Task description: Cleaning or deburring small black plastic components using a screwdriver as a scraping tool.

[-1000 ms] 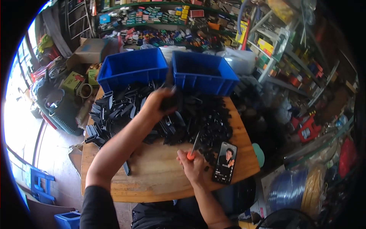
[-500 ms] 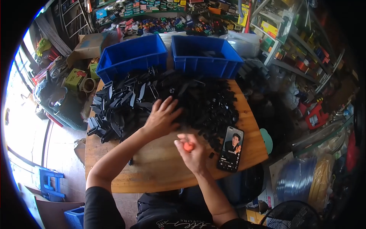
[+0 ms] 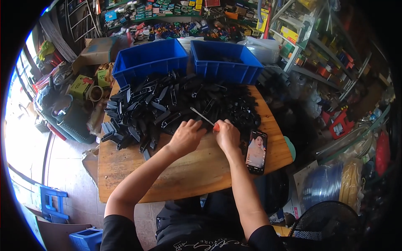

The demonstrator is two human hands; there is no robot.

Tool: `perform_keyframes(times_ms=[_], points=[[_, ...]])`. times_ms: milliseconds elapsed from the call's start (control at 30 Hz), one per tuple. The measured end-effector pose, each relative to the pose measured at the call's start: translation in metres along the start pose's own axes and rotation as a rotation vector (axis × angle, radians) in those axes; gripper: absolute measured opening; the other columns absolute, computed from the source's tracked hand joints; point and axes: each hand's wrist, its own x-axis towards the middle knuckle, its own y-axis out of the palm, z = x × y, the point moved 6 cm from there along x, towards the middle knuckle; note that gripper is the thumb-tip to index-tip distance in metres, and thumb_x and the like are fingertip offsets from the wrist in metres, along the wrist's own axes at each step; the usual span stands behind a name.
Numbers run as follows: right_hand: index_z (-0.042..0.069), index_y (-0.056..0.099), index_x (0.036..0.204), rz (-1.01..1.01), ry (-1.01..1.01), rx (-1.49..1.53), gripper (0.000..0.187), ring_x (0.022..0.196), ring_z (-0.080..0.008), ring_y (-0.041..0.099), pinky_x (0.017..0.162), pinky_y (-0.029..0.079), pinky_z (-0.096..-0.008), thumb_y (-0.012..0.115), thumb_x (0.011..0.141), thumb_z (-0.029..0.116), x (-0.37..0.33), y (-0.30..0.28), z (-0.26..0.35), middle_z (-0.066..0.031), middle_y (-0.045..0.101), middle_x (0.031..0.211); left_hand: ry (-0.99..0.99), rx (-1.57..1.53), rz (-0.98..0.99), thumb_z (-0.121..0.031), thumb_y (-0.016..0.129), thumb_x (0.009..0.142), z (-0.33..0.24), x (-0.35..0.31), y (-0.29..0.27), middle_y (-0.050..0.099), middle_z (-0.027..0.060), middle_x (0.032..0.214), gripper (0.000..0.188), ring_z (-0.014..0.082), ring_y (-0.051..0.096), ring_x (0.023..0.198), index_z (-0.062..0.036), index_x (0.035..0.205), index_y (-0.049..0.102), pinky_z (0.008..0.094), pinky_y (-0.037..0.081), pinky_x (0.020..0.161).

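Note:
My right hand [image 3: 228, 136] is closed around the red handle of a screwdriver [image 3: 202, 116], its metal shaft pointing up and left over the pile. To its left, my left hand [image 3: 186, 137] hovers at the near edge of the pile with its fingers bent inward. Whatever those fingers hold, if anything, is hidden beneath them. Beyond both hands spreads a heap of black plastic parts [image 3: 159, 106], long flat pieces at the left and smaller ones toward the right.
Two blue bins [image 3: 150, 67] stand behind the heap on the wooden table [image 3: 184, 180]. A phone [image 3: 256, 152] with a lit screen lies at the right. Crowded shelves [image 3: 293, 50] rise at the back right, and a blue stool [image 3: 52, 203] is on the floor at left.
My left hand has drawn back from the heap toward me, its fingers now bent. My right hand has moved right and forward, and the screwdriver's shaft now shows clearly. The phone's picture has changed.

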Motion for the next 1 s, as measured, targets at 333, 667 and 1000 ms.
perform_keyframes(times_ms=[333, 667, 1000], points=[[0.005, 0.060, 0.077, -0.060, -0.021, 0.051, 0.009, 0.077, -0.0342, 0.063, 0.066, 0.051, -0.0430, 0.068, 0.074, 0.006, -0.023, -0.015, 0.004, -0.0129, 0.061, 0.083, -0.114, -0.156, 0.037, 0.003, 0.057, 0.069, -0.011, -0.048, -0.021, 0.057, 0.0107, 0.094, 0.023, 0.0303, 0.055, 0.090, -0.0032, 0.090, 0.063, 0.0374, 0.049, 0.079], [0.005, 0.065, 0.080, -0.260, -0.153, 0.212, 0.010, 0.075, -0.0308, 0.062, 0.064, 0.050, -0.0390, 0.069, 0.072, 0.002, -0.030, -0.029, 0.021, -0.0089, 0.061, 0.079, -0.210, -0.305, 0.007, 0.006, 0.054, 0.070, 0.006, -0.053, -0.031, 0.063, 0.0135, 0.088, 0.031, 0.0324, 0.059, 0.088, -0.0025, 0.098, 0.062, 0.0403, 0.050, 0.080], [0.008, 0.059, 0.076, -0.027, -0.097, 0.393, 0.012, 0.072, -0.0328, 0.062, 0.063, 0.049, -0.0406, 0.070, 0.071, 0.005, -0.047, -0.027, 0.049, -0.0096, 0.063, 0.076, -0.188, -0.160, 0.159, -0.003, 0.061, 0.072, -0.009, -0.055, -0.029, 0.064, 0.0087, 0.094, 0.035, 0.0277, 0.057, 0.097, -0.0062, 0.107, 0.063, 0.0393, 0.047, 0.082]])
